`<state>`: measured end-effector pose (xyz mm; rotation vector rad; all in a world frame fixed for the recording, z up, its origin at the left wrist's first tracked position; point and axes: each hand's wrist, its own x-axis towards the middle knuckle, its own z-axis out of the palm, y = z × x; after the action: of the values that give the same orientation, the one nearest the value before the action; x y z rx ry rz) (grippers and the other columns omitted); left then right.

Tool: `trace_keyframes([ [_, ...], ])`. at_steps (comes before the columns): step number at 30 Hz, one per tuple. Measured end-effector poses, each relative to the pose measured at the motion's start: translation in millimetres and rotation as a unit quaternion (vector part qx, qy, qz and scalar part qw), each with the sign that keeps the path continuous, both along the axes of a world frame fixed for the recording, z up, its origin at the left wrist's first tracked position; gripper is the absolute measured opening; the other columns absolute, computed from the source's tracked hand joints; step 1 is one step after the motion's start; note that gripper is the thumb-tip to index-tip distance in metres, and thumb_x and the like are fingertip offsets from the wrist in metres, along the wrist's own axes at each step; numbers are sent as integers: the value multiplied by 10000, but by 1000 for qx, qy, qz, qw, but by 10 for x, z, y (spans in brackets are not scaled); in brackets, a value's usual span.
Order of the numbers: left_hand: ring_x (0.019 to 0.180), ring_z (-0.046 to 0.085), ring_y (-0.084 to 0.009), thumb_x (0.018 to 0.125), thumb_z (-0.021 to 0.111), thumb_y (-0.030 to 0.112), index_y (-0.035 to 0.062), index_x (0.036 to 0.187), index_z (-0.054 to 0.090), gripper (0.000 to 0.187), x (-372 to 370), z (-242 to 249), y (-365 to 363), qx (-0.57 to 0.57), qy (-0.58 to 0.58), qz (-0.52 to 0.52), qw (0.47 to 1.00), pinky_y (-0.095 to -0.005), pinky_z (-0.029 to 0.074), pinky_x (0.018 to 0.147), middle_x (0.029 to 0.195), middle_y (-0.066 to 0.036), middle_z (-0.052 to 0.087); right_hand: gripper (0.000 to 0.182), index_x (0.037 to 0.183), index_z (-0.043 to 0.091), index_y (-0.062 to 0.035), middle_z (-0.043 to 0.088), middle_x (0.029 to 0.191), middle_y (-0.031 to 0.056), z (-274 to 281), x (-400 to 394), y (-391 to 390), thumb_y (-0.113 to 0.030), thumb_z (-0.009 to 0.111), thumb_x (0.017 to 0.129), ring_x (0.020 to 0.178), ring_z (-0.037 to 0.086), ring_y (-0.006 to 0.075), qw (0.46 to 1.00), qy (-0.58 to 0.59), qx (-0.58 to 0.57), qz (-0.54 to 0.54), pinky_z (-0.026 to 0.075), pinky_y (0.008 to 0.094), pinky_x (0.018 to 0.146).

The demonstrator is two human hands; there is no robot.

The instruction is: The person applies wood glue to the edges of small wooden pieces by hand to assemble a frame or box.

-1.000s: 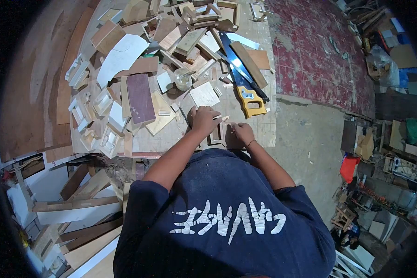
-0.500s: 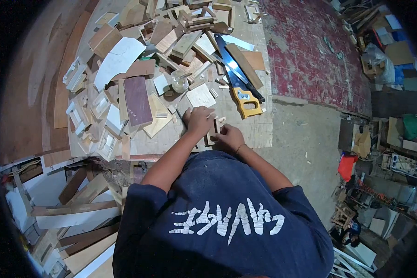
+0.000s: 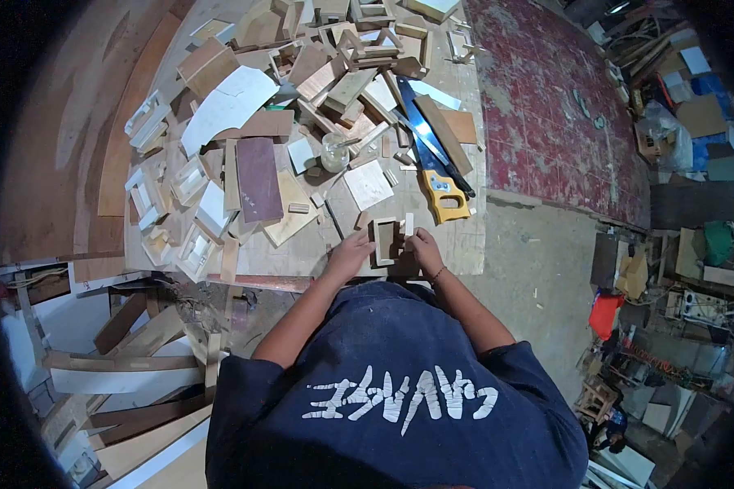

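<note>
A small open wooden box (image 3: 386,262) sits at the table's near edge between my hands, its hollow facing up. My left hand (image 3: 351,254) is closed at the box's left wall, fingertips on its side. Between the fingers of my right hand (image 3: 423,251), a short pale wood strip (image 3: 409,223) stands up by the box's right side. A small brown wood block (image 3: 362,220) lies just beyond my left fingers. The dark thin stick (image 3: 334,222) is at that hand's left.
A yellow-handled handsaw (image 3: 444,196) lies at the right of the cluttered worktable (image 3: 302,265). Beyond my hands are a square pale board (image 3: 369,185), a clear jar (image 3: 334,155) and a purple-brown board (image 3: 258,179). Several wooden frames and offcuts crowd the far and left sides.
My hands have drawn apart, and the box shows more fully between them. My left hand has come back to its left side. The pale strip now shows in my right hand. The view has shifted slightly.
</note>
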<state>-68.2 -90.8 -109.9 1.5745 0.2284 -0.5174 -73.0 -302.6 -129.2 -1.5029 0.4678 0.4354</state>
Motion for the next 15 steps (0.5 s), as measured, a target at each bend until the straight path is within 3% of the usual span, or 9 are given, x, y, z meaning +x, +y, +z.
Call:
trace_keyframes([
  [4,770,634,-193,758,591,155,33,1144,587,405,36,-102,-144,23,-6,-64,998,-315,481,703,919,-134,668,96,841,551,-49,573,749,24,40,9,102,-140,517,842,670,524,109,999,20,26,-21,430,246,613],
  [9,708,624,-177,777,610,152,20,1063,608,316,101,-5,-110,75,-41,-87,992,-320,478,651,814,-94,662,116,903,562,-45,563,755,16,94,-92,100,-136,511,853,687,508,109,992,21,108,-62,414,240,649],
  [11,736,593,-104,836,620,113,12,1121,598,304,138,332,-40,19,17,-88,996,-262,474,652,870,-75,651,127,926,559,-42,565,769,19,391,-103,194,-138,510,857,691,512,113,988,16,131,-84,423,246,658],
  [13,728,591,-96,845,623,114,-3,1121,592,302,194,491,55,31,21,-123,992,-261,474,638,873,-53,642,141,949,555,-40,567,782,22,632,-105,264,-139,509,860,695,517,117,983,12,154,-101,431,253,667],
  [15,755,586,-95,840,620,95,-20,1096,590,282,194,576,146,-121,78,-69,987,-238,464,660,878,-53,640,166,978,547,-28,577,825,35,784,-109,271,-141,510,862,720,538,126,979,-18,193,-63,451,272,682],
])
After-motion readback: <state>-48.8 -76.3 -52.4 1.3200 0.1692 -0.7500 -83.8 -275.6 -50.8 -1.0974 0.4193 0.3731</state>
